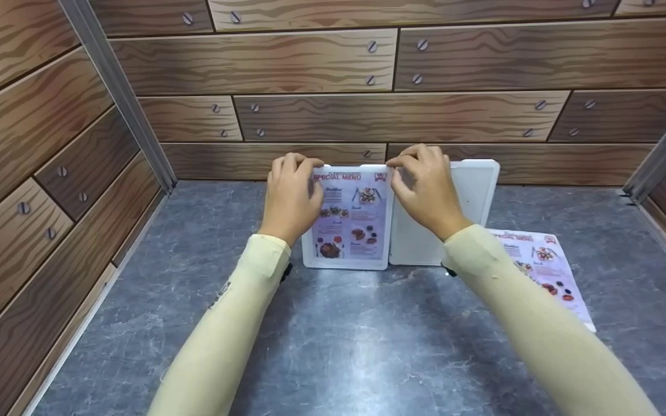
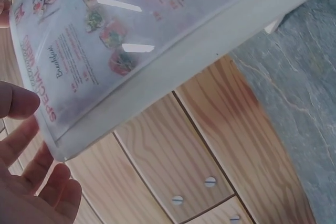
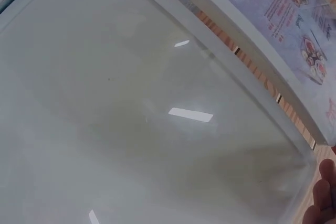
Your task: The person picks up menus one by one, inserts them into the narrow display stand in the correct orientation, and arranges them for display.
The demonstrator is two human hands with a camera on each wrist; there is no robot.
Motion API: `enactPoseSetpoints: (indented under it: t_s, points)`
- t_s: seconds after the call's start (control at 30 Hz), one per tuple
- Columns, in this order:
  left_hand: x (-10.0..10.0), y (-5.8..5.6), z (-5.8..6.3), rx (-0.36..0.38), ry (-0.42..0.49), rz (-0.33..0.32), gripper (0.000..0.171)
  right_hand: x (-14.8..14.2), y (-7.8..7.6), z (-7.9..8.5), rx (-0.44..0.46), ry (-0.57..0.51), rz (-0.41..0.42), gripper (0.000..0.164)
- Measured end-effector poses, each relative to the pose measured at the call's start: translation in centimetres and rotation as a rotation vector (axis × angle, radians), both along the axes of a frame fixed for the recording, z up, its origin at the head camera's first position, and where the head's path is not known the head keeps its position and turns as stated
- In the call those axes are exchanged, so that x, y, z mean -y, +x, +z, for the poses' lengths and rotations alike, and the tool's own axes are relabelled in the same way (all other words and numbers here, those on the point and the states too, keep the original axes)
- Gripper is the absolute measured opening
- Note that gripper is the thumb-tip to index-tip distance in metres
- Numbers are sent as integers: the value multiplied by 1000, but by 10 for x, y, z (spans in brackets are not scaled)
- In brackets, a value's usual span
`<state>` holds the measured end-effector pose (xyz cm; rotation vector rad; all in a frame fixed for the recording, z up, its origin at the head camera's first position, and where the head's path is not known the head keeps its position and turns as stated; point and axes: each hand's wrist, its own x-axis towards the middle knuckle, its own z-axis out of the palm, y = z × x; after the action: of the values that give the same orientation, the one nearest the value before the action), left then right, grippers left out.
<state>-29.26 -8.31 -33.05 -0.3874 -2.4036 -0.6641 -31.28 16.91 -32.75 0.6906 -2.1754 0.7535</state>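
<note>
A white-framed menu holder (image 1: 376, 216) stands upright near the back wall, with a printed "Special Menu" sheet (image 2: 100, 40) behind its glossy front. My left hand (image 1: 292, 196) pinches its top left corner, thumb in front and fingers behind. At the top right corner my right hand (image 1: 430, 190) pinches the edge between thumb and fingers. A blank white panel (image 3: 136, 87) stands right beside the menu holder, partly covered by my right hand in the head view. A narrow gap shows between the two in the right wrist view.
Another printed menu sheet (image 1: 547, 260) lies flat on the grey marbled table (image 1: 356, 346) at the right, partly under my right forearm. Wood-patterned walls (image 1: 310, 63) close off the back and both sides, with metal corner posts (image 1: 119, 86).
</note>
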Motion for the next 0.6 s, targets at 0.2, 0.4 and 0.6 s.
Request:
enactPoseSetpoints:
  t_s: [0.2,0.4,0.6]
  points:
    - [-1,11,-6,4,83,-14,37,-12,12,-12,-22,-126,48,24]
    - [-4,27,-21,11,261,-57,48,-37,30,-30,-5,-249,87,28]
    - [0,43,-37,24,395,-107,48,-63,49,-45,0,-316,70,32]
